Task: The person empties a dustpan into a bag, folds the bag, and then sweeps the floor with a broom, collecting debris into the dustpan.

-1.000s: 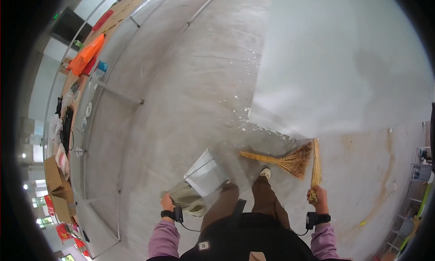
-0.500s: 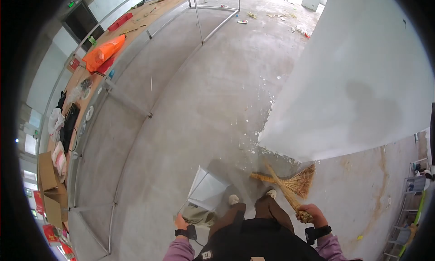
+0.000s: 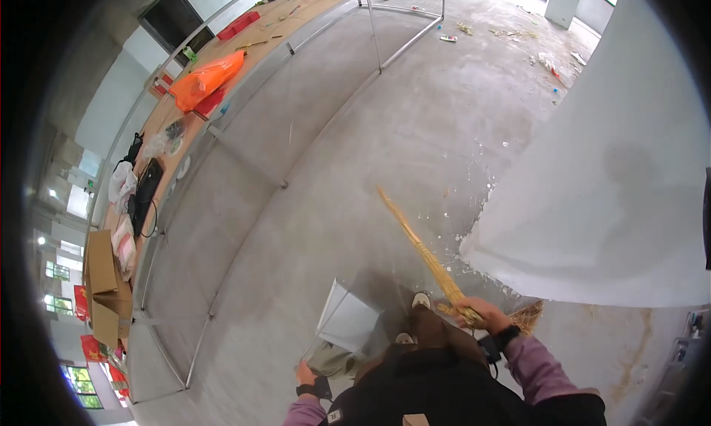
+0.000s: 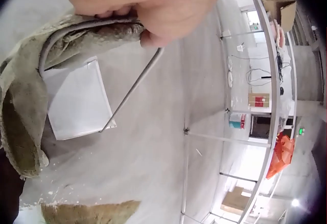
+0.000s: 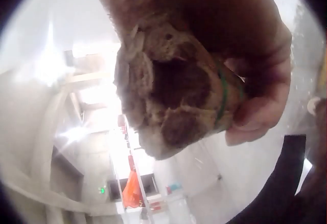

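In the head view my right hand grips the thick end of a long straw-yellow stalk bundle, which tapers away up-left above the floor. The right wrist view shows fingers of this hand around the bundle's cut end, with a green band. My left hand holds the thin wire handle of a white dustpan; in the left wrist view, the hand has grey-green cloth beneath it. Behind my right hand, reddish broom bristles show on the floor, mostly hidden.
A white wall corner stands at the right, with white flecks on the floor along its base. At the left is a metal-framed table bearing an orange bag and a cardboard box. Litter lies at the far right.
The stalk bundle has swung from the wall corner to the left and now points up-left. My right hand has moved left with it; the left still holds the wire handle. The view has shifted.
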`<act>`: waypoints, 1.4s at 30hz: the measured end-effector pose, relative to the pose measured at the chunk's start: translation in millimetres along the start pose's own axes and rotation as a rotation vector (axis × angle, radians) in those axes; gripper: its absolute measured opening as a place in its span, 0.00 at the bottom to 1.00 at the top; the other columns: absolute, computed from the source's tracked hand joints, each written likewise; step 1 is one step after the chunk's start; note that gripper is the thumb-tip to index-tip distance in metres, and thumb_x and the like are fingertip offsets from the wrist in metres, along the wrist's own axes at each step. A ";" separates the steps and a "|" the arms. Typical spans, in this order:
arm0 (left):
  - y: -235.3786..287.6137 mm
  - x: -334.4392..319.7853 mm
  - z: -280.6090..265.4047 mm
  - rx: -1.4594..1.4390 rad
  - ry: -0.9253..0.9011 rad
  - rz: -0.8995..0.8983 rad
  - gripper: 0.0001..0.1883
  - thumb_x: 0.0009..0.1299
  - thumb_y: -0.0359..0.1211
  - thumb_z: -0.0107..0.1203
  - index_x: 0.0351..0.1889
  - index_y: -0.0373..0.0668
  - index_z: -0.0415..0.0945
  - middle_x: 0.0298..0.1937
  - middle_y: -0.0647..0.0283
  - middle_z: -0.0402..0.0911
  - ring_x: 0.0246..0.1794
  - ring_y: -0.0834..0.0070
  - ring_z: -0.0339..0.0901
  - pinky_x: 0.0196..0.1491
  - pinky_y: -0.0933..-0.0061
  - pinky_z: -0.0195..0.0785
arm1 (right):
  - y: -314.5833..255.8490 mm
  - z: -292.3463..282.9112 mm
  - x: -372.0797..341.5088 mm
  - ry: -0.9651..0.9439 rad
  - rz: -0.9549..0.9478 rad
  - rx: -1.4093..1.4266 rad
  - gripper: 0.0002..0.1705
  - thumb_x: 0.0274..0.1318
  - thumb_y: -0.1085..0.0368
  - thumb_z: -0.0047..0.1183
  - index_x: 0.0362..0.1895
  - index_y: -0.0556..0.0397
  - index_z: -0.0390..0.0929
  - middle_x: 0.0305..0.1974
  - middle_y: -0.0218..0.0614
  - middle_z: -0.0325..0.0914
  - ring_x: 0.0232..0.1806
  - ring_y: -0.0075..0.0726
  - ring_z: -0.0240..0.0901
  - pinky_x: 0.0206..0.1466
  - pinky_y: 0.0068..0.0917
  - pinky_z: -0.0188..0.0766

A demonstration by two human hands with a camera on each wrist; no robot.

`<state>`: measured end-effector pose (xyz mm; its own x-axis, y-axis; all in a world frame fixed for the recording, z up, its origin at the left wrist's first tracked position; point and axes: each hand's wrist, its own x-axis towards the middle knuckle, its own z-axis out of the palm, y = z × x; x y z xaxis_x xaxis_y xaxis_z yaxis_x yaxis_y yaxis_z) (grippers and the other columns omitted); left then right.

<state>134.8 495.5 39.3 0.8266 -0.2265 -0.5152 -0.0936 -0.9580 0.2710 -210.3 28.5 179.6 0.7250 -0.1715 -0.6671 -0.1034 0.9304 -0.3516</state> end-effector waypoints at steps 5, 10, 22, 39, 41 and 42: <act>3.3 0.7 -4.8 -0.349 0.078 -0.161 0.17 0.59 0.41 0.48 0.38 0.37 0.71 0.39 0.47 0.75 0.38 0.55 0.73 0.39 0.60 0.64 | -46.3 17.3 83.5 -0.313 -0.286 -0.106 0.12 0.49 0.73 0.49 0.40 0.60 0.65 0.33 0.36 0.68 0.36 0.27 0.66 0.37 0.23 0.68; -1.8 18.0 16.7 0.096 0.204 0.208 0.17 0.56 0.40 0.49 0.37 0.36 0.68 0.35 0.49 0.75 0.35 0.56 0.72 0.37 0.60 0.64 | -86.9 34.2 135.4 -0.356 -0.249 0.064 0.16 0.45 0.79 0.49 0.42 0.57 0.66 0.33 0.34 0.68 0.35 0.27 0.66 0.35 0.22 0.66; 135.1 120.6 -34.7 -0.238 0.011 -0.040 0.19 0.64 0.41 0.37 0.30 0.32 0.70 0.30 0.48 0.75 0.31 0.63 0.71 0.34 0.62 0.63 | -293.5 -50.8 227.9 -0.113 0.184 0.742 0.09 0.49 0.63 0.48 0.25 0.52 0.63 0.22 0.30 0.60 0.22 0.25 0.61 0.18 0.18 0.55; 351.0 304.2 -71.5 0.015 -0.033 0.135 0.13 0.58 0.33 0.46 0.37 0.33 0.68 0.35 0.51 0.75 0.37 0.63 0.72 0.39 0.62 0.64 | -344.2 -10.8 264.4 0.119 -0.142 0.528 0.08 0.51 0.63 0.44 0.32 0.50 0.60 0.22 0.30 0.65 0.20 0.28 0.63 0.22 0.25 0.63; 386.9 326.1 -72.5 -0.009 -0.022 0.123 0.14 0.59 0.34 0.45 0.37 0.32 0.69 0.35 0.51 0.75 0.37 0.63 0.72 0.39 0.62 0.63 | -363.3 -13.8 272.5 -0.068 -0.100 0.691 0.08 0.51 0.63 0.43 0.31 0.49 0.59 0.22 0.28 0.63 0.20 0.25 0.62 0.21 0.23 0.60; 402.0 334.4 -76.2 -0.013 -0.012 0.121 0.15 0.59 0.35 0.45 0.37 0.32 0.69 0.35 0.50 0.75 0.37 0.63 0.72 0.40 0.63 0.63 | -373.0 -17.2 278.7 -0.186 -0.075 0.788 0.07 0.51 0.63 0.43 0.31 0.49 0.59 0.22 0.27 0.62 0.20 0.24 0.62 0.21 0.22 0.59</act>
<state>415.9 48.0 37.9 0.8027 -0.3427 -0.4881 -0.1852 -0.9212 0.3421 18.6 -371.9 113.5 0.8193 -0.2506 -0.5157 0.4096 0.8852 0.2205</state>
